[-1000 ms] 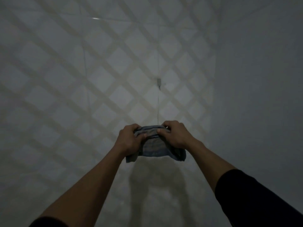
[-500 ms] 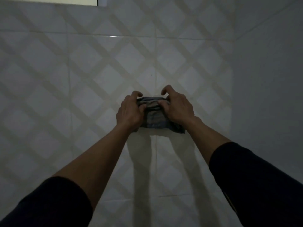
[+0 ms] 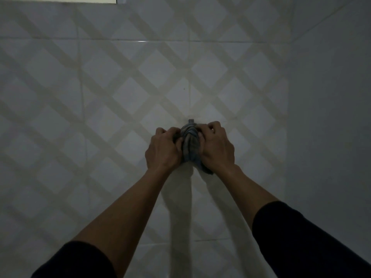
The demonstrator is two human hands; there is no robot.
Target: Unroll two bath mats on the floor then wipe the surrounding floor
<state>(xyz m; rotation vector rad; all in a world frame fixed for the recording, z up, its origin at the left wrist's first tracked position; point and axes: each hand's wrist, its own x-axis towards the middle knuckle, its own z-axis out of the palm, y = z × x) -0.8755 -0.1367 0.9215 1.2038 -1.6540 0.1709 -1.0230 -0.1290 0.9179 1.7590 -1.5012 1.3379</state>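
Observation:
A grey-blue cloth (image 3: 190, 146) is bunched into vertical folds between both hands, held up against a tiled wall. My left hand (image 3: 163, 150) grips its left side and my right hand (image 3: 215, 147) grips its right side. The top of the cloth meets a small grey wall hook (image 3: 191, 121). A corner of the cloth hangs below my right wrist. No bath mats and no floor are in view.
The wall (image 3: 112, 101) has white tiles with a beige diamond lattice. A plain wall (image 3: 331, 117) meets it at a corner on the right. A bright opening's edge (image 3: 80, 0) shows at the top left. The room is dim.
The cloth was held spread flat between the hands; now it is gathered into a narrow bunch and pressed up to the hook. The view has tilted upward on the wall.

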